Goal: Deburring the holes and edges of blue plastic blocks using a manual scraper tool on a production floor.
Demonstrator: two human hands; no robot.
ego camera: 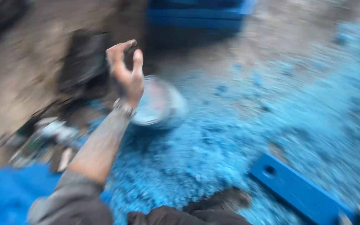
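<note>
I take this for a rough workshop or recycling yard, seen through heavy motion blur. Blue shavings (213, 141) cover a dirt floor (21, 75) from centre to 3 o'clock. A blue bar (296, 191) with a hole lies at 5 o'clock, a blue crate (196, 14) at 12, scrap (46, 137) at 9.

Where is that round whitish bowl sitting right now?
In the head view the round whitish bowl sits left of centre on the floor's blue shavings, just behind the raised left hand and its wristwatch.
</note>
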